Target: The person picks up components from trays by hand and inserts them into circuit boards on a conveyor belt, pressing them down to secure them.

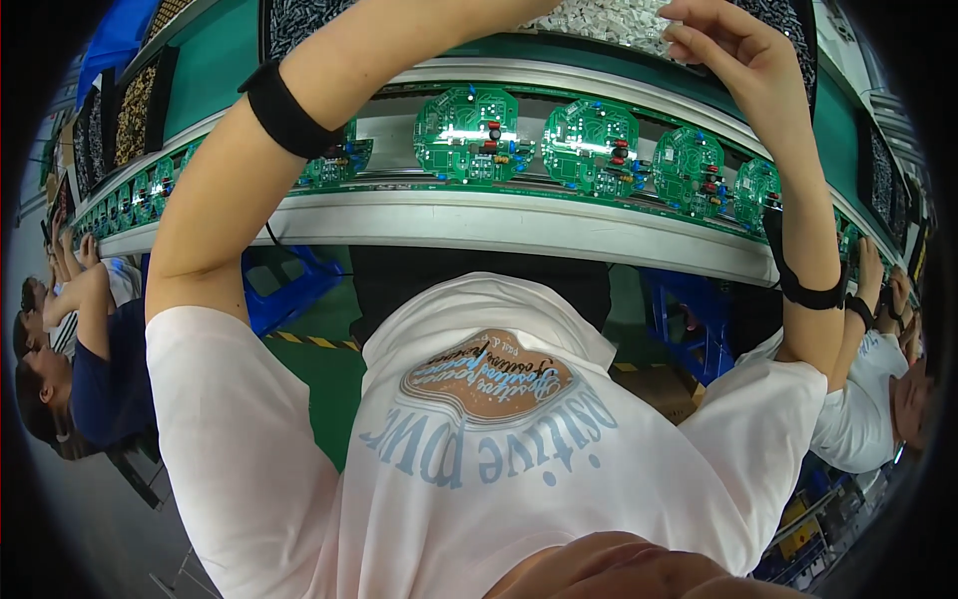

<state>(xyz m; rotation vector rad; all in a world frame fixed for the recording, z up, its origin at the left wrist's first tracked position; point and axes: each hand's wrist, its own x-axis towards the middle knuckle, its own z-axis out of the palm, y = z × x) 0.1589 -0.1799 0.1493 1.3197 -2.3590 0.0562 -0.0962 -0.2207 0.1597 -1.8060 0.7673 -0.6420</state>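
Note:
My right hand [733,42] is over the right part of a heap of small white plastic parts [609,22]. Its thumb and index finger come together in a pinch, and anything between them is too small to make out. My left hand [504,12] reaches to the left side of the same heap, its fingers cut off by the upper edge of the picture. Below my hands, green circuit boards [591,145] stand in a row along a metal rail, carrying red, black and blue components. Both of my wrists wear black bands.
Bins of dark small parts [299,22] flank the white heap. A pale metal rail edge [429,222] runs between the boards and my body. Co-workers sit on the left [95,369] and right [868,399] along the line. A blue stool [289,290] stands below the rail.

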